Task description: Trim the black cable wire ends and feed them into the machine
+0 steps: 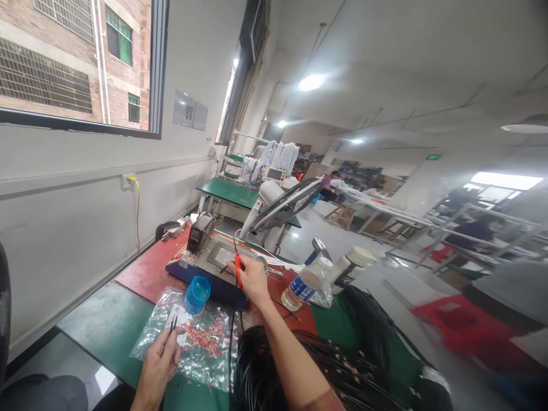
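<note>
My left hand (160,357) is closed at the lower left, its fingertips pinching two thin black prongs (173,323) that point up; whether they are tweezers or cable ends I cannot tell. Just beside it, a clear plastic bag (201,368) lies flat with many small red and pale bits (205,338) scattered on it. A blue cup (197,294) stands at the bag's far edge. My right hand (253,279) is wrapped around a slim red-handled tool (238,270) with a dark thin tip pointing up. It is over a blue-based machine (184,271) with a metal top plate.
A bundle of black cables (261,371) lies under my right forearm. A bottle (302,288) and a larger cream-lidded container (353,265) stand at the right. Behind the machine is a grey fan (286,205). Farther back are a green table (231,193), a red stool (464,322) and other people.
</note>
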